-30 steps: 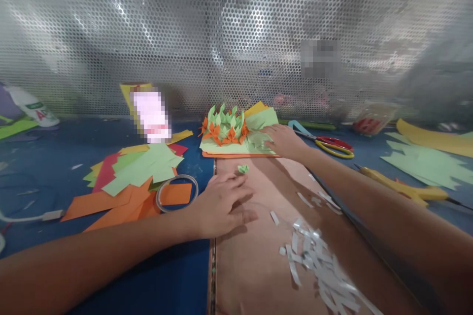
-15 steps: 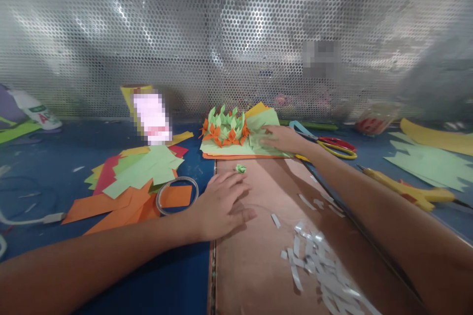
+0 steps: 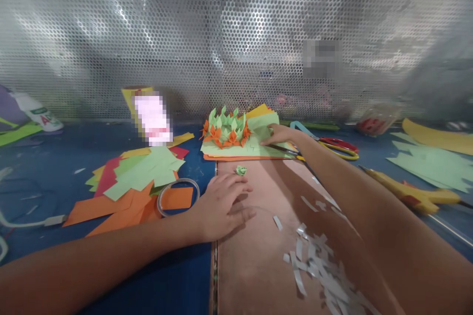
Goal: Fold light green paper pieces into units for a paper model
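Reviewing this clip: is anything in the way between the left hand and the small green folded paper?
Nothing visible is. The small green folded paper lies right beyond the left hand's fingers on the brown surface; the white strips lie off to the right, nearer the person.

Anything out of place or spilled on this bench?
Yes, mildly: white strips lie strewn over the brown board, a few stray from the heap, so it looks like litter. Left of the left hand, coloured papers overlap askew. The white bottle looks tilted, possibly lens distortion. No clear damage.
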{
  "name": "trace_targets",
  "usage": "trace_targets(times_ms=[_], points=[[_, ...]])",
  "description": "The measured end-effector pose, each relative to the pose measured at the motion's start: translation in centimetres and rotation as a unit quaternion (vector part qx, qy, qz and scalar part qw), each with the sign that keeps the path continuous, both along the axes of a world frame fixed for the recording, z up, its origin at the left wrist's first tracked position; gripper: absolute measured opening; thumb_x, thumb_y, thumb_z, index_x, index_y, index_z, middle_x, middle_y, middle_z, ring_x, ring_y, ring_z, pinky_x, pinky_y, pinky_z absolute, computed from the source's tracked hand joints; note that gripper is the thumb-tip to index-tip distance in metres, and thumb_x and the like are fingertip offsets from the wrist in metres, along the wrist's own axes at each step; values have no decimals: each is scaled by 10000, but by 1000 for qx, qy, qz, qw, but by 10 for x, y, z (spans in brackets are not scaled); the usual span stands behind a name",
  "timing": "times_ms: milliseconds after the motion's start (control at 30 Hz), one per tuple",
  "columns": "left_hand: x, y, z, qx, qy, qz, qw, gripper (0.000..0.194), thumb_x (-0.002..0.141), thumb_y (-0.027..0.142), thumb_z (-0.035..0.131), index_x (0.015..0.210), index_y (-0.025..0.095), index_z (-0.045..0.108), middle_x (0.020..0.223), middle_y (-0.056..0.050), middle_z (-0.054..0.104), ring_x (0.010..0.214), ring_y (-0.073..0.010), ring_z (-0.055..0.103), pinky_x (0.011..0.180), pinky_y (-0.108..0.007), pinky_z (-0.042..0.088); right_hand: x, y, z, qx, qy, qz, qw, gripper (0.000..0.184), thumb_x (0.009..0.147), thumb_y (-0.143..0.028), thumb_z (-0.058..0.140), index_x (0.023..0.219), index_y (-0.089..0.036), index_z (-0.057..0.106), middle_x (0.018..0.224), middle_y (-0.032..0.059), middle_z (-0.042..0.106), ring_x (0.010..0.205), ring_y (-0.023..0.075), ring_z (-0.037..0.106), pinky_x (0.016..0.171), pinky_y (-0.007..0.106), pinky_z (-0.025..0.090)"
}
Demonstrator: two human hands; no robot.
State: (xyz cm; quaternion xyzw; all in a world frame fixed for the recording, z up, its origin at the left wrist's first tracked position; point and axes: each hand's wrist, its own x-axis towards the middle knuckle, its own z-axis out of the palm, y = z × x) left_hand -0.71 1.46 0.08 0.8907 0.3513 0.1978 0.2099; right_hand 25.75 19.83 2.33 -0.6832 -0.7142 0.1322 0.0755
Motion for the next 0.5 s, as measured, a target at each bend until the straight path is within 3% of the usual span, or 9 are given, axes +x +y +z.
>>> trace_targets(times_ms=[267,500], points=[[-1,1,-2,10,-15,-5,1000,405,823,480,459,1107,198,525,1249,-113,506,1205,-266,399,1008,-477,269,-8,-2,13,-37,83,-71,993,260,881,-300,502,1103,-173,553,1140,59,561,955,205,576,795,380,494],[-1,1,-2,3,-14,-8,1000,406,811,467,481,1101,187,529,1254,-123,507,1202,-279,409,1008,-490,263,13,-6,24,76,201,-127,968,301,874,-287,520,1143,-152,519,1138,77,557,950,199,581,783,398,497]])
